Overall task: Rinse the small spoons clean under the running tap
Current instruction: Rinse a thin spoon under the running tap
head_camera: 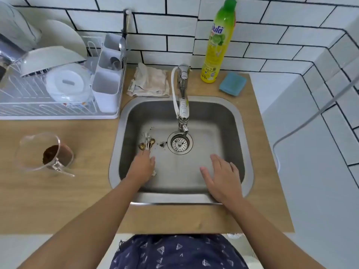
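- The small spoons (147,143) lie in a bunch on the floor of the sink (223,117), left of the drain strainer (180,143), with their soiled bowls toward the person and dark grounds scattered between them and the drain.
- The left hand (142,167) is down in the sink with its fingertips at the near end of the bunch; from this angle I cannot tell whether its grip has closed on the spoons or only touches them.
- The right hand (221,176) hangs above the near right part of the basin, fingers spread and relaxed, its grip released and holding nothing.
- No stream shows under the tap (183,105), so the water is probably still to be turned on; the free right hand is best placed to reach the lever at the back.
- To do this step well, gather all the spoons in one firm pinch by the handles, so that none slips away on the steel.
- Carry them under the spout, directly above the strainer, and hold the bowls downward so the grounds wash off into the drain.
- Fan the spoons apart with the right thumb, because bowls nested together are likely to trap residue.
- Open the tap gently; a hard stream striking a curved bowl may spray onto the tabletop (68,200).
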Motion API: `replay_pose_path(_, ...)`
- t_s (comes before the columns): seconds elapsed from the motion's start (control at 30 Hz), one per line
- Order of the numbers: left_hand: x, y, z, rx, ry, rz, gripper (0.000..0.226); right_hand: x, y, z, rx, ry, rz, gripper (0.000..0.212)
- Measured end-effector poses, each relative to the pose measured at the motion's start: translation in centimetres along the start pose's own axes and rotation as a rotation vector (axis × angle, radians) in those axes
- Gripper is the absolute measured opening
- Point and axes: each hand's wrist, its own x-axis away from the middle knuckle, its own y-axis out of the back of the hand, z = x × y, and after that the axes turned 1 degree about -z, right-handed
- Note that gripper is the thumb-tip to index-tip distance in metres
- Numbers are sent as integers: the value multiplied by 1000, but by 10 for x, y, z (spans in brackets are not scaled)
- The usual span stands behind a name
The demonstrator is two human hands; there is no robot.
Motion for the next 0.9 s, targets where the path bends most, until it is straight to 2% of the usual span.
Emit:
replay_pose_path(0.17,-25,-12,13,-90,63,-47,26,-29,6,5,-121,11,-93,51)
replay_pose_path(0.33,-32,-18,16,-86,114,-19,26,-70,32,15,-453,-83,-161,39)
replay_pose_path(0.5,-36,-23,18,-73,134,-17,20,-120,70,44,-673,-113,-245,23)
replay_pose_path(0.57,-36,-23,19,-48,147,-28,17,-146,83,62,-832,-153,-224,20)
replay_pose_path(0.7,-32,-21,18,-61,131,-53,18,-192,100,99,-1253,-233,-52,13)
replay_pose_path(0.8,-29,-19,14,-30,67,-27,18,-215,102,117,-1272,-291,20,16)
replay_pose_path(0.9,-19,-20,7,196,-49,43,15,-228,105,124,-1262,-323,84,18)
